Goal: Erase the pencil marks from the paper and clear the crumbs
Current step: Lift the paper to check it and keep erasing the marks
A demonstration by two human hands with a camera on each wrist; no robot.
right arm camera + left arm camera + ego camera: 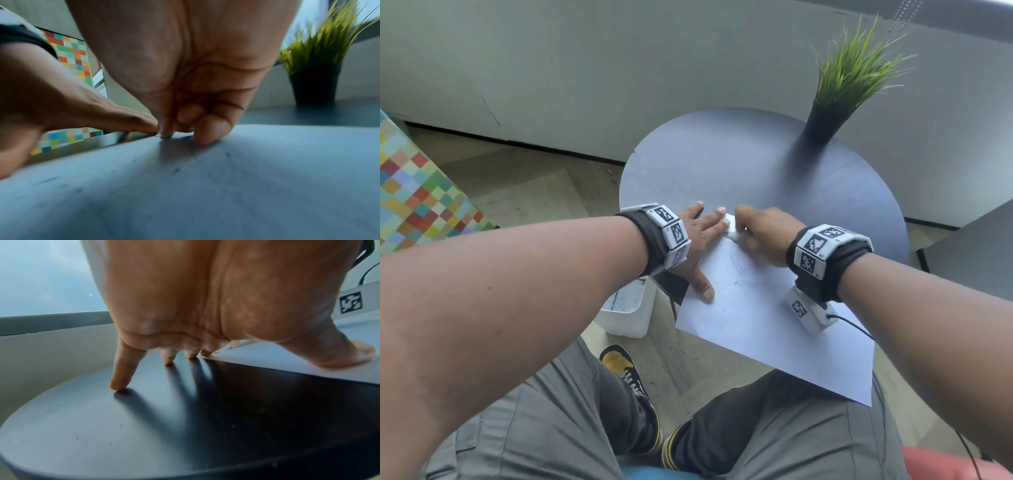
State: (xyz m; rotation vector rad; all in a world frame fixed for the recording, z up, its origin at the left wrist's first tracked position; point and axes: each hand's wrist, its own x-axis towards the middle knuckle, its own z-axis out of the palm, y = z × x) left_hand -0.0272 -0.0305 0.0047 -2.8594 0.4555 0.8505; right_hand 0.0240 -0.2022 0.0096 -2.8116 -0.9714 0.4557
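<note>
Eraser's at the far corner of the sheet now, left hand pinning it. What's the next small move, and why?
Probably draw the eraser, pinched in the right hand, back toward you across the faint pencil marks nearer the middle of the paper. They still show, and the left hand lies flat on the sheet's edge, steadying it.

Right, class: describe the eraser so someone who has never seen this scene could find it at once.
Start at the round dark table, then the white paper hanging over its near edge. At the paper's far corner the right hand pinches a small white eraser, beside the left hand pressed flat. It is the only white block there, its rubbing end smudged grey.
</note>
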